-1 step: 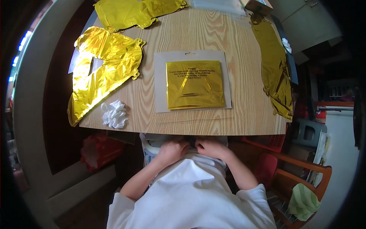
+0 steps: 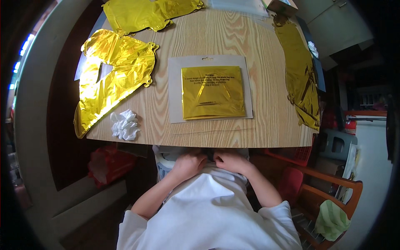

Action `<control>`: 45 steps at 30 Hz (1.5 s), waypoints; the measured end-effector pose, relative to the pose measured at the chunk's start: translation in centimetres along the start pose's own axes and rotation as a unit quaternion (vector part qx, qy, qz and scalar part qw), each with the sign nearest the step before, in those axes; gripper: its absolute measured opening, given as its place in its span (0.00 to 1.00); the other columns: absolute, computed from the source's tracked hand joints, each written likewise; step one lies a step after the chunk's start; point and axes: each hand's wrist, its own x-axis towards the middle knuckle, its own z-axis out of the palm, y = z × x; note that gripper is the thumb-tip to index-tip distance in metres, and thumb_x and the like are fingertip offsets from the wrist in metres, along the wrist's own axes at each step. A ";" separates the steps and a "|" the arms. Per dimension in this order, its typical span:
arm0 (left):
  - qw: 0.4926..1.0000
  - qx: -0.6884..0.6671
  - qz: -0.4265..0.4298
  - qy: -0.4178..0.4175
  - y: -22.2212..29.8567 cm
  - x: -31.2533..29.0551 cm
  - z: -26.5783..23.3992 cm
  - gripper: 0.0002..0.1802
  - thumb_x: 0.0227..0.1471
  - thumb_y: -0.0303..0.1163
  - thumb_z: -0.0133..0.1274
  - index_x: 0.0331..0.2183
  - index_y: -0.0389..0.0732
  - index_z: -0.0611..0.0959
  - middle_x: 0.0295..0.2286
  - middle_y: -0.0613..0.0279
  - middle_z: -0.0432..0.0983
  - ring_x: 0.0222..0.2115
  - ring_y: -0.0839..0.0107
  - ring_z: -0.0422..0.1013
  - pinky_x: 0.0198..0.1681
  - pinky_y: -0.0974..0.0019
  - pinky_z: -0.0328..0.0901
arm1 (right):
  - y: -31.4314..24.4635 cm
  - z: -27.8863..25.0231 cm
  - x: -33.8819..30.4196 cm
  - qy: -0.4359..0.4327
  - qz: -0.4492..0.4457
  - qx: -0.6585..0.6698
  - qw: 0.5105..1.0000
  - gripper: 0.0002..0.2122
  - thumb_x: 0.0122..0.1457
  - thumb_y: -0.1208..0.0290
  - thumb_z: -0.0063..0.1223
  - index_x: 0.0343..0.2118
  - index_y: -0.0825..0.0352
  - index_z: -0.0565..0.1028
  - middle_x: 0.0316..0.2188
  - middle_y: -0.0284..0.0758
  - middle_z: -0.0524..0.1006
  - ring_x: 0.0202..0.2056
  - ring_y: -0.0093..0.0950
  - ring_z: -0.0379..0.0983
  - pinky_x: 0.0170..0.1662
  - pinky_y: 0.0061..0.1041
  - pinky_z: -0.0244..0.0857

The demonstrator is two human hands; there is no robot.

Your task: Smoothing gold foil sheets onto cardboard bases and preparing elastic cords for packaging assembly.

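Below the table's near edge, my left hand (image 2: 190, 163) rests against my lap with its fingers curled in. Facing it across a small gap is my right hand (image 2: 231, 161), also closed, its knuckles toward the other. Nothing shows in either hand; the fingertips are partly hidden. On the table ahead of them, a flat, folded gold foil packet (image 2: 213, 100) with dark print lies on a grey backing card (image 2: 176, 87) that has a hanger slot at its far edge. Neither hand touches them.
Flat gold foil balloons lie at the left (image 2: 129, 56), far left (image 2: 146, 14) and right (image 2: 298, 66) of the wooden table (image 2: 266, 91). A crumpled white bundle (image 2: 125, 125) sits near the left front edge. Clear plastic sleeves (image 2: 237, 6) and a cardboard box (image 2: 283, 6) are at the back.
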 end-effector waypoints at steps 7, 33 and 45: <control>0.998 -0.006 0.038 -0.052 -0.1 1.1 1.3 0.08 0.44 0.32 0.56 0.30 0.42 0.83 0.29 0.55 0.76 0.33 0.55 0.73 0.37 0.55 0.69 | 0.1 -0.1 -0.4 0.024 0.007 0.038 0.999 0.07 0.50 0.71 0.49 0.29 0.67 0.76 0.27 0.45 0.77 0.31 0.42 0.74 0.36 0.38 0.67; 0.583 -0.802 -0.022 0.130 8.2 -1.3 -14.4 0.09 0.54 0.23 0.46 0.36 0.35 0.80 0.30 0.56 0.77 0.26 0.71 0.68 0.28 0.67 0.62 | -8.0 -4.7 -3.3 0.027 -0.078 0.426 0.901 0.09 0.64 0.67 0.47 0.30 0.66 0.72 0.22 0.30 0.73 0.24 0.20 0.69 0.28 0.20 0.62; 0.778 -0.588 0.193 0.111 8.4 -0.2 -13.4 0.08 0.45 0.30 0.57 0.19 0.40 0.78 0.20 0.62 0.77 0.23 0.66 0.65 0.30 0.65 0.59 | -10.9 -5.9 -2.2 0.272 -0.257 0.072 0.924 0.02 0.56 0.74 0.54 0.28 0.65 0.74 0.20 0.37 0.75 0.20 0.32 0.73 0.23 0.29 0.65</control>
